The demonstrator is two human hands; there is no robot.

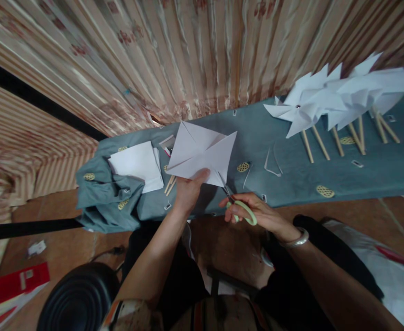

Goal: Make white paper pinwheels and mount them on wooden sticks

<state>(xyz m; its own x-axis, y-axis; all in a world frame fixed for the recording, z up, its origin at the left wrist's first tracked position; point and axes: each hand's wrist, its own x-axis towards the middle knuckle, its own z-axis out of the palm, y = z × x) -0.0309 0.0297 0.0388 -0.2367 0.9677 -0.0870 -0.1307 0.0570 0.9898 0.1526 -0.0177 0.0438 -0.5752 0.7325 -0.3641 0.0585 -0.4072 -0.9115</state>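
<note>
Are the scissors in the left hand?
No, the right hand holds the green-handled scissors, while the left hand holds the white paper.

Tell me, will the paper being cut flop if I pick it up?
Probably a bit: the paper looks thin, with slits running toward its middle, so its corners may bend. It's likely light: the left hand holds just one edge.

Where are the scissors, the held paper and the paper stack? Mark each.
Scissors (229, 195): head view, on the metal just above the green handles.
Held paper (203, 156): head view, middle of the sheet.
Paper stack (133, 162): head view, on the top sheet.
</note>
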